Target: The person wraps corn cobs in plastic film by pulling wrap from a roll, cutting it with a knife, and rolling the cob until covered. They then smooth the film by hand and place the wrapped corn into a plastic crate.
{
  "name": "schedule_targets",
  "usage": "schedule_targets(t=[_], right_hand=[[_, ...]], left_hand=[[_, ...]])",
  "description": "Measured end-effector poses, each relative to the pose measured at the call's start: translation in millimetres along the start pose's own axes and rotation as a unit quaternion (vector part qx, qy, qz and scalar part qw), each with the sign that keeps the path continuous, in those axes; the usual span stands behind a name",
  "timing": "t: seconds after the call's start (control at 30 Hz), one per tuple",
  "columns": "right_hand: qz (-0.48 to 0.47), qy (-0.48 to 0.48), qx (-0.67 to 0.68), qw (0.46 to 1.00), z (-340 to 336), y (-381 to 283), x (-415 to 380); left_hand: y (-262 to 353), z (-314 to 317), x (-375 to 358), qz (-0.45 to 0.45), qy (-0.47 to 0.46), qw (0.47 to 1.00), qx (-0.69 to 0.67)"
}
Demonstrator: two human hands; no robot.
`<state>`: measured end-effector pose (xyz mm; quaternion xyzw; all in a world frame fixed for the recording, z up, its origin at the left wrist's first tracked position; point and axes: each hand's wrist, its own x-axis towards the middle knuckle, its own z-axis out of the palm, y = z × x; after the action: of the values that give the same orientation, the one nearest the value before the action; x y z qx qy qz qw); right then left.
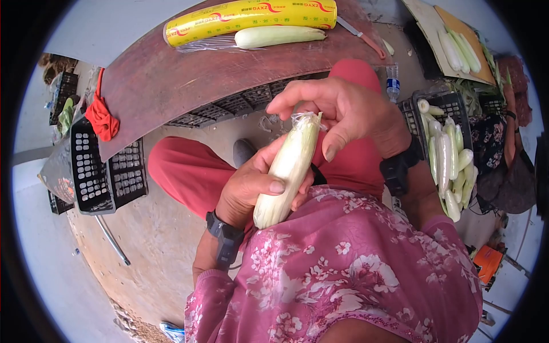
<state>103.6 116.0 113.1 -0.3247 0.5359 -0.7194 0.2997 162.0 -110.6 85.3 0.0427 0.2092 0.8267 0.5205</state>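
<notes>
My left hand (243,186) is closed around an ear of corn (287,171) in a pale, ribbed husk, held tilted in front of my lap. A frayed, shiny bit, perhaps clear film, shows at its upper end. Over that end hovers my right hand (349,111), thumb and fingers apart, holding nothing that I can see. On the low table (211,74) beyond my knees, another pale ear (280,36) rests beside a yellow-labelled roll of cling film (251,22). A loose edge of film lies under the ear.
A knife (363,37) with a pink handle lies at the table's right end. To my right, a black crate (443,106) holds several pale ears (443,154); a water bottle (393,86) stands nearby. Black crates (108,166) and a red cloth (103,120) are leftward. Another person's arm (510,126) shows far right.
</notes>
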Motion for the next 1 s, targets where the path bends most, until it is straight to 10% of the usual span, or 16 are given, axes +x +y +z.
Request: schedule_targets(t=[0.83, 1.0], right_hand=[[0.026, 0.168, -0.131, 0.977, 7, -20, -1], [0.08, 0.28, -0.215, 0.932, 12, -9, -2]], left_hand=[[10, 1, 4, -0.02, 0.008, 0.999, 0.026], [13, 0, 4, 0.065, 0.14, 0.944, 0.292]])
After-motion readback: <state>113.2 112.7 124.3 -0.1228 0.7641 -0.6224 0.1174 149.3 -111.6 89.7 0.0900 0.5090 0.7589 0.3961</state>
